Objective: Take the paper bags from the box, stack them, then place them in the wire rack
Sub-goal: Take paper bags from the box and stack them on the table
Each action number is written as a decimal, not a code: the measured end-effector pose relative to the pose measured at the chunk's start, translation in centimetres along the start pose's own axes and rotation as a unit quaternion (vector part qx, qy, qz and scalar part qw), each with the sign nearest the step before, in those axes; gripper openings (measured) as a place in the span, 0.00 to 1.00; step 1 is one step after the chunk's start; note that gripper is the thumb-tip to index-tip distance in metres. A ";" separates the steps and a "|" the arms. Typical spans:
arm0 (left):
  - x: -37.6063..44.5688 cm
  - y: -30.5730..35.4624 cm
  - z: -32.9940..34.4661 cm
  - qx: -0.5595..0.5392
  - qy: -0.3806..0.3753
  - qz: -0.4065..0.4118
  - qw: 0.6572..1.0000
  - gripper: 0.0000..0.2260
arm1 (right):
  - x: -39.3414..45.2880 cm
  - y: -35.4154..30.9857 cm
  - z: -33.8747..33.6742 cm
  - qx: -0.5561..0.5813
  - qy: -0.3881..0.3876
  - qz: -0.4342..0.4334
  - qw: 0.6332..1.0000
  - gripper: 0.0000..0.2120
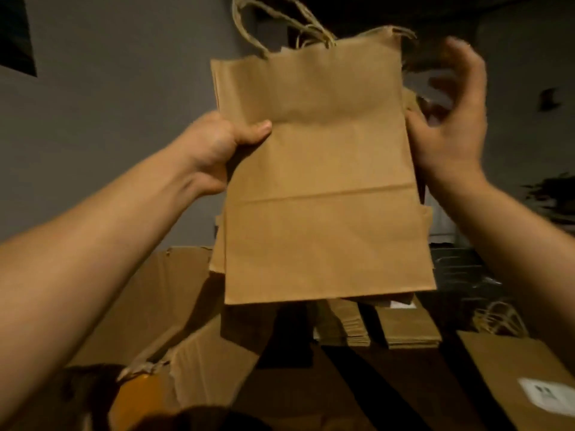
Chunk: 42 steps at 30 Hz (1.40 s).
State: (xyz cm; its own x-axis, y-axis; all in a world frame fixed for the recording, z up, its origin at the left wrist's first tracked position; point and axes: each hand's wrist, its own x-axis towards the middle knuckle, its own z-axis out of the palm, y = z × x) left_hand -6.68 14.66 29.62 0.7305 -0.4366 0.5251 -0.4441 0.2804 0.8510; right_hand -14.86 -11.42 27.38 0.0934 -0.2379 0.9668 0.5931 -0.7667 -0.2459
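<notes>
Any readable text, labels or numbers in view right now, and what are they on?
No text can be read.
White label on the cardboard box flap, lower right: dark print, too blurred to read.
Stack of paper bags held up by the left hand and right hand: plain brown, no print showing.

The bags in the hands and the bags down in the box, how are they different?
The held bags are up in the air, upright; the boxed bags lie low in flat piles. The held bags' twine handles stick up; the boxed bags show none. The left hand grips the held bags; nothing touches the boxed bags. Both are plain brown paper.
</notes>
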 end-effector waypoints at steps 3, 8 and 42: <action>-2.1 -7.7 3.5 -0.044 -0.005 -0.085 0.995 0.16 | -6.6 2.0 -4.6 0.027 -0.054 0.261 0.963 0.36; -9.9 -23.5 6.8 -0.046 0.027 -0.267 0.962 0.14 | -21.3 6.4 -8.5 0.076 -0.120 0.540 0.829 0.23; -12.8 -25.7 11.0 0.006 0.026 -0.200 0.980 0.41 | -20.0 3.9 -11.1 0.292 -0.201 0.615 0.705 0.22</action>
State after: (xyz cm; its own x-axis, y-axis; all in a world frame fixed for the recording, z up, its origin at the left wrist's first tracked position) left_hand -10.26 3.63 1.17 0.8728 -0.4646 0.1496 -0.1237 0.0859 0.9886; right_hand -23.30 -16.29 6.29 0.9729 -0.2306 0.0190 0.0839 0.2750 -0.9578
